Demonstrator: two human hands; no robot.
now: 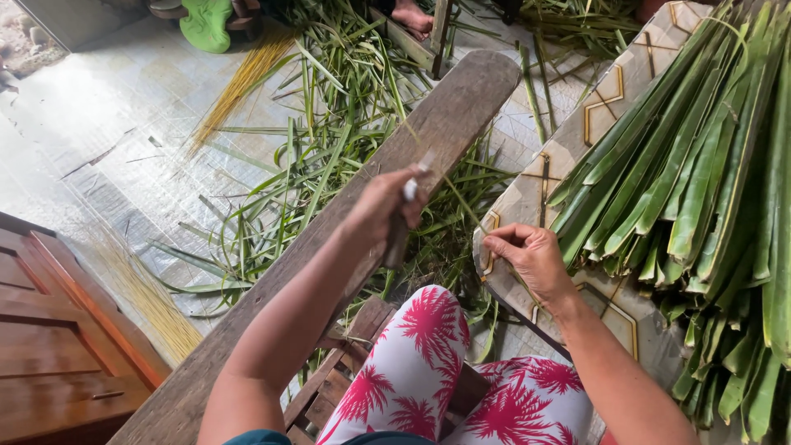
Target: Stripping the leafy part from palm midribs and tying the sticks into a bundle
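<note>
The left hand [381, 206] grips a knife [409, 188] over the plank [346, 214]; the right hand [527, 257] pinches a thin leaf rib [461, 202] stretched between both hands. Stripping appears underway; the next move calls for a steady pull.

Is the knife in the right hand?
No, the left hand grips the knife over the wooden plank, while the right hand pinches a thin leaf strip.

A plank [445, 115] lies under the left hand's fingers [387, 202]. Stacked leaves [700, 165] lie right of the right hand's fingers [507, 243]; scattered leaves [329, 156] lie beyond both.
</note>
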